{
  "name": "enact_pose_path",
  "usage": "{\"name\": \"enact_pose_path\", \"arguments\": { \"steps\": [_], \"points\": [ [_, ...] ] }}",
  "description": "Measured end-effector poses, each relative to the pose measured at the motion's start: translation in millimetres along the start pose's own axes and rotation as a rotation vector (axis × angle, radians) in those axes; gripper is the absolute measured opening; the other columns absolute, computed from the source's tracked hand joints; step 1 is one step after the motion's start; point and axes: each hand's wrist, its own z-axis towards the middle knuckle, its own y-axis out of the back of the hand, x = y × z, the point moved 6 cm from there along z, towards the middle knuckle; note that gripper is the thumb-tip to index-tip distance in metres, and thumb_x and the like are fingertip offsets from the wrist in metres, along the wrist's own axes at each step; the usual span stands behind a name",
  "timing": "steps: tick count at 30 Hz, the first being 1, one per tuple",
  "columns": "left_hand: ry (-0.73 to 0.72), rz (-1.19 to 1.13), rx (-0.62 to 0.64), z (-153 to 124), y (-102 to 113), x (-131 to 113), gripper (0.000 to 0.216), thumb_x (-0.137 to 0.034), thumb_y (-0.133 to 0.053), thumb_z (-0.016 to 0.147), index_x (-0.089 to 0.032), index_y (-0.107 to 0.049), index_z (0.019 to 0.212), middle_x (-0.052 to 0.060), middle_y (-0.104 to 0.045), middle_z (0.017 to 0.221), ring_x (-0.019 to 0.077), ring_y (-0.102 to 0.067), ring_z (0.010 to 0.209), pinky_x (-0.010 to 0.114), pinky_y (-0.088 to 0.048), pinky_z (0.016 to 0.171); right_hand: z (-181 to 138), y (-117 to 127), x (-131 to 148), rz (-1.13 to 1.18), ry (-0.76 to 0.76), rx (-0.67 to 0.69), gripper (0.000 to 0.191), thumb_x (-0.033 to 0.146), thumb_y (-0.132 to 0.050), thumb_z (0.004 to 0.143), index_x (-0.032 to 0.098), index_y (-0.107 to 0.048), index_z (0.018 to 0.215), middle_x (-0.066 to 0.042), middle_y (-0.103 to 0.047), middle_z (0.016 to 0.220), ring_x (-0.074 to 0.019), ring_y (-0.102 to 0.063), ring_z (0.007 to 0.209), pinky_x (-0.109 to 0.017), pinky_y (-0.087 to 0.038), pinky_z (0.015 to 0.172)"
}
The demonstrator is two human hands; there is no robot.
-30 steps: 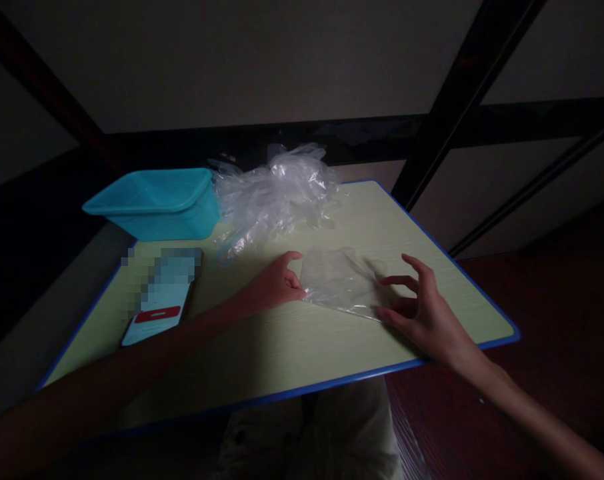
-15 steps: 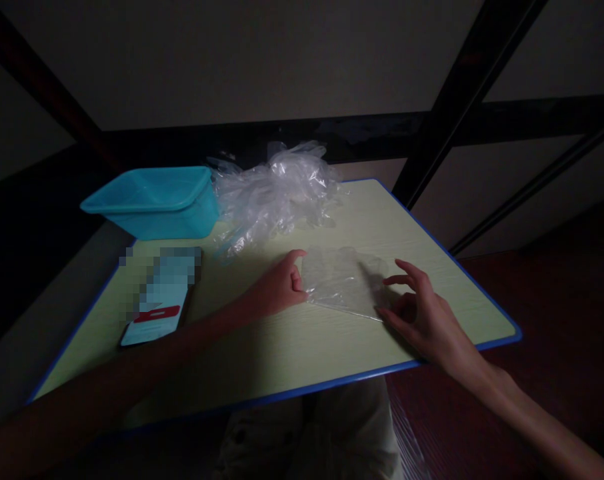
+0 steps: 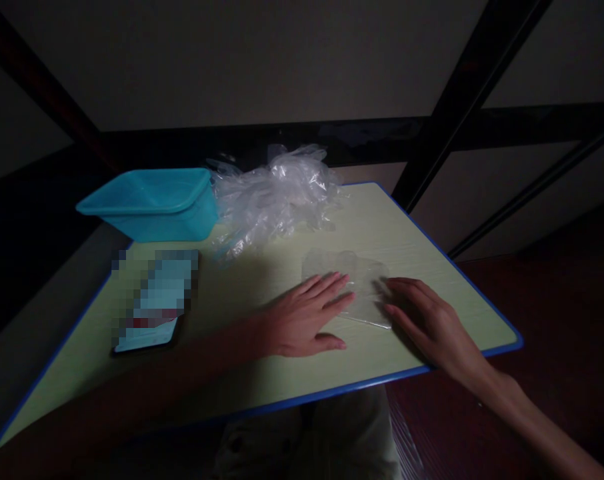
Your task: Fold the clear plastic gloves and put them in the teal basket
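Note:
A clear, thin plastic glove (image 3: 369, 293) lies flat on the table, its outline faint against the pale top. My left hand (image 3: 307, 317) rests palm down over its left part, fingers stretched out and thumb apart. That hand covers the glove's lower left corner. At the glove's right edge is my right hand (image 3: 427, 317), its fingers extended and its thumb spread away from them; nothing shows between them. Whether the right fingertips touch the plastic, I cannot tell.
A loose heap of clear plastic gloves (image 3: 287, 190) lies at the back of the blue-edged table (image 3: 402, 233). Beside it stands a turquoise plastic basket (image 3: 177, 223). A phone (image 3: 167, 287) with a lit, partly pixelated screen lies on the left.
My left hand has gone from a curled grip at the glove's left edge to lying flat over it, nearer me. My right fingers have straightened and drawn together beside the right edge.

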Motion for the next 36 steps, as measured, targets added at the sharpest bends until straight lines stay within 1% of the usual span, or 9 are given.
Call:
{"name": "enact_pose_path", "arguments": {
  "steps": [4,13,16,18,21,24,26,31,36],
  "points": [
    [-0.011,0.005,0.009,1.3,-2.2,0.7,0.071,-0.058,-0.046,0.085,-0.017,-0.030,0.140,0.016,-0.018,0.151,0.0319,-0.015,0.139,0.046,-0.018,0.110,0.2,6.2,-5.8,0.004,-0.019,0.006,0.030,0.034,-0.045,0.090,0.013,-0.057,0.108,-0.015,-0.062,0.106,-0.0254,-0.060,0.097,-0.043,-0.051,0.083],
    [-0.052,0.009,0.065,-9.4,0.2,3.1,0.070,-0.056,-0.047,0.086,-0.016,-0.028,0.141,0.017,-0.016,0.151,0.0325,-0.015,0.139,0.048,-0.020,0.109,14.0,12.0,-9.8,0.018,0.005,-0.003,0.026,0.033,-0.046,0.090,0.014,-0.057,0.104,-0.013,-0.063,0.100,-0.0234,-0.062,0.091,-0.042,-0.052,0.080],
    [-0.051,0.018,0.079,-16.1,-0.7,4.4,0.072,-0.056,-0.048,0.085,-0.016,-0.028,0.141,0.017,-0.016,0.151,0.0333,-0.015,0.139,0.049,-0.020,0.109,13.2,14.0,-5.8,0.002,0.013,-0.011,0.025,0.032,-0.045,0.091,0.014,-0.057,0.104,-0.013,-0.064,0.100,-0.0234,-0.063,0.090,-0.042,-0.054,0.079],
    [-0.051,0.020,0.075,-19.6,-1.9,4.0,0.073,-0.057,-0.049,0.084,-0.016,-0.028,0.141,0.017,-0.015,0.151,0.0333,-0.015,0.139,0.049,-0.020,0.109,10.1,13.3,3.6,-0.019,0.030,0.002,0.027,0.030,-0.042,0.092,0.015,-0.058,0.106,-0.013,-0.064,0.102,-0.0231,-0.064,0.092,-0.042,-0.054,0.079],
    [-0.070,0.018,0.031,-22.4,-1.8,1.2,0.078,-0.060,-0.046,0.083,-0.014,-0.026,0.142,0.019,-0.015,0.151,0.0328,-0.013,0.139,0.049,-0.017,0.110,1.7,2.9,31.3,-0.081,0.141,0.094,0.033,0.027,-0.038,0.094,0.012,-0.057,0.116,-0.016,-0.062,0.116,-0.0231,-0.061,0.104,-0.041,-0.053,0.085],
    [-0.084,0.006,-0.012,-23.3,-1.3,-0.9,0.083,-0.064,-0.039,0.084,-0.006,-0.023,0.142,0.022,-0.016,0.150,0.0317,-0.012,0.140,0.047,-0.015,0.111,-10.1,-15.3,62.8,-0.212,0.338,0.193,0.051,0.038,-0.039,0.094,0.004,-0.045,0.132,-0.021,-0.051,0.133,-0.0274,-0.047,0.124,-0.047,-0.044,0.098],
    [-0.080,-0.005,-0.006,-23.6,-3.0,-0.5,0.084,-0.064,-0.036,0.085,-0.004,-0.023,0.141,0.022,-0.018,0.150,0.0306,-0.012,0.140,0.045,-0.015,0.112,-16.5,-25.2,73.0,-0.303,0.399,0.203,0.063,0.046,-0.038,0.092,0.000,-0.038,0.136,-0.022,-0.043,0.139,-0.0293,-0.038,0.130,-0.049,-0.040,0.101],
    [-0.060,-0.027,0.024,-24.5,-8.7,3.1,0.080,-0.064,-0.037,0.085,-0.011,-0.022,0.143,0.017,-0.017,0.151,0.0282,-0.013,0.140,0.044,-0.016,0.112,-26.3,-35.4,70.7,-0.415,0.403,0.195,0.078,0.060,-0.033,0.088,0.000,-0.033,0.139,-0.022,-0.036,0.142,-0.0293,-0.030,0.134,-0.047,-0.037,0.103],
    [-0.049,-0.048,0.030,-24.3,-8.2,3.4,0.077,-0.061,-0.042,0.085,-0.013,-0.024,0.142,0.016,-0.017,0.151,0.0292,-0.014,0.140,0.046,-0.018,0.111,-34.3,-35.2,68.1,-0.420,0.404,0.192,0.078,0.055,-0.036,0.089,-0.002,-0.023,0.142,-0.024,-0.036,0.141,-0.0298,-0.031,0.134,-0.049,-0.038,0.102]
  ]
}}
